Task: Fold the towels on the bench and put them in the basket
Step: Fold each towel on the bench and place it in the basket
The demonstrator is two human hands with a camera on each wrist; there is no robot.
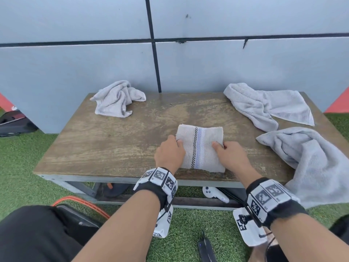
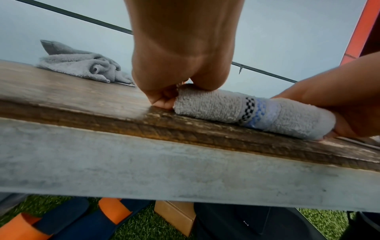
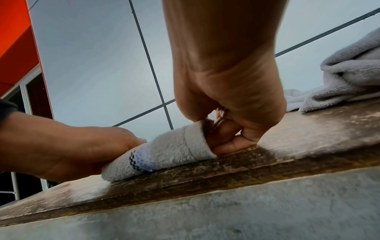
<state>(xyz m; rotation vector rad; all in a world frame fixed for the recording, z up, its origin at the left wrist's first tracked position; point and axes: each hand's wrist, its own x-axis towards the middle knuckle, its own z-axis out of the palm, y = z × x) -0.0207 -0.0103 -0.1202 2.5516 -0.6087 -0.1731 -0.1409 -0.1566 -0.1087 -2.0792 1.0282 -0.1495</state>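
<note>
A folded grey towel [image 1: 201, 148] with a black checker and blue stripe lies near the front edge of the wooden bench [image 1: 113, 144]. My left hand [image 1: 170, 152] grips its left edge, thumb on top and fingers curled under, as the left wrist view shows on the folded towel [image 2: 226, 108]. My right hand [image 1: 229, 154] grips the right edge the same way; the right wrist view has its fingers curled under the folded towel [image 3: 170, 151]. Three crumpled grey towels lie on the bench: one at back left [image 1: 118, 99], one at back right [image 1: 264, 104], one at the right edge [image 1: 309, 159]. No basket is in view.
A grey panelled wall [image 1: 94, 63] stands behind the bench. Green turf [image 1: 22, 176] surrounds it. Under the bench lie slippers [image 2: 61, 217], a white controller [image 1: 215, 194] and a cardboard box [image 2: 176, 216]. An orange cable [image 1: 83, 202] runs at lower left.
</note>
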